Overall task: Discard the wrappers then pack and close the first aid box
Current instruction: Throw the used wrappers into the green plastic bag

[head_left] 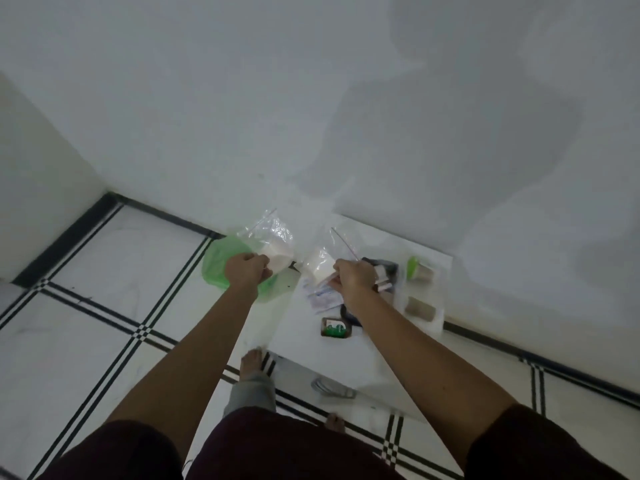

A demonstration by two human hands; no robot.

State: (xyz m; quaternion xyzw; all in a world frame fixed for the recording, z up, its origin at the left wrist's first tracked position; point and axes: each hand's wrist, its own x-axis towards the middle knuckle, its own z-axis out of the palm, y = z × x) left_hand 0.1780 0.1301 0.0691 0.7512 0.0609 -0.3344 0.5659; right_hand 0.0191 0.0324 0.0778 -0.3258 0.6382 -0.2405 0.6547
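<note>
My left hand (246, 271) grips a clear plastic bag (275, 242) with a white pad inside, held over a green bin bag (216, 263) on the floor. A second clear bag (322, 266) with a white pad is pinched in my right hand (353, 277), above a low white table (363, 358). Under that hand lie paper wrappers (322, 297) and a dark first aid box (384, 268), partly hidden by the hand. Whether the box is open I cannot tell.
On the table lie a brown bottle with a green label (335, 328), a green-capped jar (420, 270) and a bandage roll (419, 308). The table stands against a white wall. My bare feet (252, 363) rest on the tiled floor beside it.
</note>
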